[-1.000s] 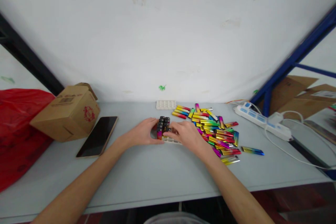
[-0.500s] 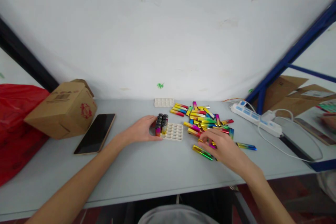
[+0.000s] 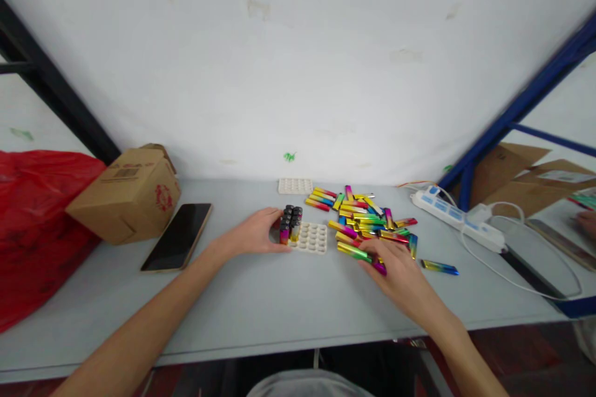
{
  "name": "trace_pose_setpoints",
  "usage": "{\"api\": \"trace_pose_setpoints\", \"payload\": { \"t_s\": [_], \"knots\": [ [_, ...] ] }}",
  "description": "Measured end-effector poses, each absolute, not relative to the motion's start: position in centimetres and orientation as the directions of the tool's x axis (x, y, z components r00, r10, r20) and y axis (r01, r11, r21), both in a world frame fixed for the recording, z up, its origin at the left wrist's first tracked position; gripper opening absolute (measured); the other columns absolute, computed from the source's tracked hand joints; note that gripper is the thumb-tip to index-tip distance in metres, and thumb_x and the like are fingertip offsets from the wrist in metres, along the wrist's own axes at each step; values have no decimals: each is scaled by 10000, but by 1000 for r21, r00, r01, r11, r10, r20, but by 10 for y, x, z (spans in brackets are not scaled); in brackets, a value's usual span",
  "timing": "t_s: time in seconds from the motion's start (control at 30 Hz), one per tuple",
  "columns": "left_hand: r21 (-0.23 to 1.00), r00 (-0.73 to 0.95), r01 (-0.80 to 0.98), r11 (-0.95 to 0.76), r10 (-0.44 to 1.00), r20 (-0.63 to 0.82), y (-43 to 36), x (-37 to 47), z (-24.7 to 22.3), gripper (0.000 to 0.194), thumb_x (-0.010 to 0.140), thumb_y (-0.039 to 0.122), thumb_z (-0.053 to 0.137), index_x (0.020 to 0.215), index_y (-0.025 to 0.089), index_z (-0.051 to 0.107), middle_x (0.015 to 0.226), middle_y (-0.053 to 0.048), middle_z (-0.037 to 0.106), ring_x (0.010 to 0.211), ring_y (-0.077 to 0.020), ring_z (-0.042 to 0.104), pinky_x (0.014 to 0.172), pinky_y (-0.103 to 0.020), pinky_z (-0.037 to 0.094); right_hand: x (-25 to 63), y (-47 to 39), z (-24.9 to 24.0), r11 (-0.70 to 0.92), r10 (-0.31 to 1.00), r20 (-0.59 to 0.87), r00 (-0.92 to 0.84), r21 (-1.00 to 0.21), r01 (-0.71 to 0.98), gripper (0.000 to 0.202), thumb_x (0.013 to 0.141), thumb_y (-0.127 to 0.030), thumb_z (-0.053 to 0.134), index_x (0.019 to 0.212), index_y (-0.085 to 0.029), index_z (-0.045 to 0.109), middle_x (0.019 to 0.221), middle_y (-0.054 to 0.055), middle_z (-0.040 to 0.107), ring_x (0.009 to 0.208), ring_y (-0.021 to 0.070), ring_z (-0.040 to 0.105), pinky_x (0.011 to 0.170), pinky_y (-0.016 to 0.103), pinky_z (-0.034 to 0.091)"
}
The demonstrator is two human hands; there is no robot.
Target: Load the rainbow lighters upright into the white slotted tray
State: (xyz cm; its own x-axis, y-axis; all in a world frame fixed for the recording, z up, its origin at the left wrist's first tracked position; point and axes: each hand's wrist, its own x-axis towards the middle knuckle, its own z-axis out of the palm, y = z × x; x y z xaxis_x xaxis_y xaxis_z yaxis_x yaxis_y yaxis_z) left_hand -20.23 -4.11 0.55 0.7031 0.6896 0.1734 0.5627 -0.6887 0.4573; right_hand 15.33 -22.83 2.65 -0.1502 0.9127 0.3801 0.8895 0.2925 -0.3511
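Mostly grey table [image 3: 251,310], with a pile of shiny sticks [image 3: 370,221] on the right. Next, right hand [image 3: 395,265], curled in at near side of pile; left hand [image 3: 254,232], half open, cupped round the left end of a white tray [image 3: 312,237]. Then black-topped sticks [image 3: 290,219], upright in it. Last, yellow-and-green stick [image 3: 352,252], pinched in right hand.

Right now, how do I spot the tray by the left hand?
On the grey table, look between the left hand and the shiny heap of sticks. There lies a pale, holed tray. Unlike its twin near the wall, it holds upright, black-topped pieces.
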Motion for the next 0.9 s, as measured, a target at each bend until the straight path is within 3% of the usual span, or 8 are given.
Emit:
{"api": "trace_pose_setpoints", "payload": {
  "t_s": [0.1,0.2,0.3,0.4,0.5,0.6,0.73,0.9],
  "knots": [
    [452,706,559,-695,685,179,-41,-203,5,660,777,700,919,1181,218,719,1216,-139,796,1140,-388,760,1060,-508,613,141,-190,50,281,943,319,-91,-620,733,233,1044,-452,749,1154,-262,827,925,38,809,870,272,781,853,394,604],
    [458,704,555,-695,685,186,-42,-203,5,644,776,702,921,1166,230,724,1202,-120,796,1119,-367,757,1037,-476,610,122,-149,64,269,951,309,17,-854,446,424,976,-648,786,1083,-242,841,960,58,800,884,266,749,846,387,596],
    [466,705,550,-693,685,185,-42,-202,5,650,760,708,930,1145,224,731,1167,-111,794,1079,-351,754,1005,-453,606,98,-118,68,238,966,251,68,-958,158,576,917,-827,768,976,-254,753,975,55,776,915,252,729,828,366,604],
    [466,704,549,-694,684,189,-43,-201,5,646,759,711,928,1122,219,721,1139,-103,788,1055,-345,752,985,-442,605,74,-103,65,158,986,160,-45,-987,-41,644,902,-917,707,1011,-292,597,882,11,720,783,221,692,739,359,611],
    [466,702,558,-687,690,176,-43,-200,5,639,760,698,936,1112,214,712,1154,-114,787,1062,-358,757,989,-455,609,58,-100,53,95,983,97,-154,-995,-24,648,953,-945,593,1052,-310,510,706,-62,557,600,181,543,630,341,575],
    [478,707,545,-689,684,180,-44,-200,5,660,758,682,951,1162,212,723,1188,-127,796,1104,-372,760,1028,-471,606,51,-103,36,111,978,95,-188,-991,76,616,985,-917,579,1051,-306,546,663,-90,416,536,161,401,539,311,487],
    [482,713,533,-696,675,187,-44,-200,6,667,780,676,936,1206,204,735,1180,-125,800,1098,-367,762,1054,-477,601,47,-109,21,235,972,216,-98,-931,279,584,1019,-857,574,896,-286,574,646,-52,424,610,184,438,553,299,393],
    [481,709,539,-691,681,183,-45,-200,7,676,759,671,950,1203,208,740,1195,-124,799,1105,-371,762,1063,-472,599,42,-117,21,280,953,303,-16,-860,427,604,1035,-735,538,672,-268,415,639,-34,420,643,154,383,602,305,296]
  ]
}}
